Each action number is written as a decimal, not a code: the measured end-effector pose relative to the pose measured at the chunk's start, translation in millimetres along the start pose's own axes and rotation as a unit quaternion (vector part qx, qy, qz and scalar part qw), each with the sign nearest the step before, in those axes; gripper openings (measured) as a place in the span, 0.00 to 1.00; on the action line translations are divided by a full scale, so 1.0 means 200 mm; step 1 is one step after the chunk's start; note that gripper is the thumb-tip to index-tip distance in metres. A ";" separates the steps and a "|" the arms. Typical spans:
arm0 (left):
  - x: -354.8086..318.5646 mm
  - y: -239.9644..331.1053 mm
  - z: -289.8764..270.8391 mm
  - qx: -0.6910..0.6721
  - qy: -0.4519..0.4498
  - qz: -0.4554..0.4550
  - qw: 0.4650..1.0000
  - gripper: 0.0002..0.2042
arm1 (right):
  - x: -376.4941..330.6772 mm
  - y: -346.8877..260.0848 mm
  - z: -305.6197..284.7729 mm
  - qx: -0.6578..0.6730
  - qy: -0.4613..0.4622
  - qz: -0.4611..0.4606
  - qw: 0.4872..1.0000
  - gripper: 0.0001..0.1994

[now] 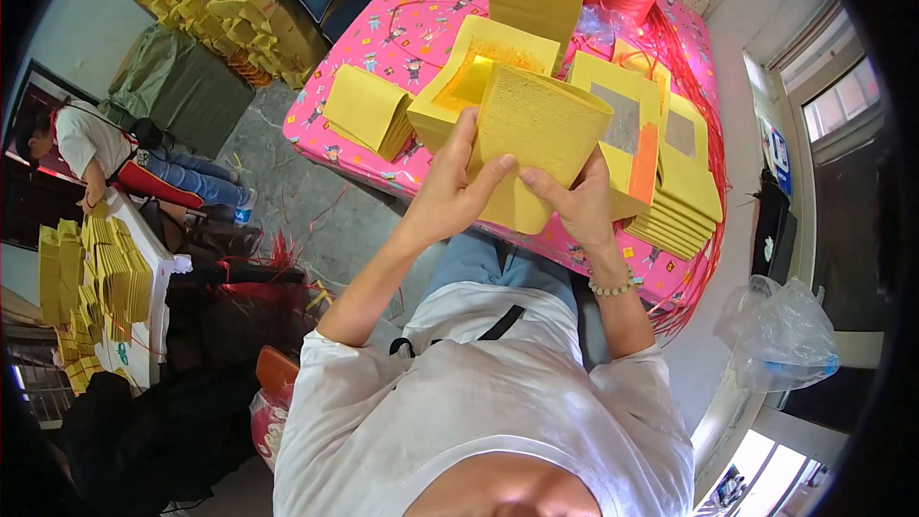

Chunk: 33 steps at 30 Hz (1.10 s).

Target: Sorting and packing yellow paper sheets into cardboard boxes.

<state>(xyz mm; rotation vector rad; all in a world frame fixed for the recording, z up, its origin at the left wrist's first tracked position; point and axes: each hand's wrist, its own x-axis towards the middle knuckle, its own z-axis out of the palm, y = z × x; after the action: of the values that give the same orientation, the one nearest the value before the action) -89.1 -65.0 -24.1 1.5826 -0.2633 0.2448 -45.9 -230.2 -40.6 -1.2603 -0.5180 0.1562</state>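
- A second person in a white top bends at the far left over a white desk carrying rows of stacked yellow paper sheets.
- Red plastic string scraps lie on the grey concrete floor, which stays open between that desk and the pink patterned cloth-covered desk.
- A folded bundle of yellow paper lies near the pink desk's left edge, apart from the hands.
- The left hand has its fingers closed on the thick curved stack of yellow paper sheets, thumb on the face, held above the near edge of the pink desk.
- The right hand grips the same stack from below and the right, fingers wrapped behind it.
- Just beyond, flat yellow sheets with gold foil squares crowd the desk.
- To the right, a fanned pile of yellow sheets with silver and orange patches reaches the right edge, where red strings hang over.
- A clear plastic bag sits at the far right.
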 end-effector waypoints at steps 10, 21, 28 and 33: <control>-0.06 -0.02 0.04 -0.062 -0.002 -0.025 0.998 0.23 | -0.05 0.00 -0.02 0.000 0.019 0.033 0.999 0.24; -0.04 -0.05 0.06 -0.093 0.033 -0.031 0.995 0.20 | -0.03 -0.01 0.01 -0.030 0.033 0.025 0.999 0.21; 0.08 0.01 0.01 -0.148 0.024 -0.142 0.978 0.20 | 0.08 -0.01 0.02 0.000 0.078 0.085 0.993 0.17; 0.12 -0.04 0.00 -0.143 0.022 -0.185 0.972 0.19 | 0.11 0.02 0.01 0.043 0.070 0.097 0.992 0.17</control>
<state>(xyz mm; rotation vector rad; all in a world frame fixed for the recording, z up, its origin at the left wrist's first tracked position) -64.7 -64.6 -24.4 1.3080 0.0346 -0.0478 -27.2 -219.9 -37.4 -1.2269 -0.2644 0.2483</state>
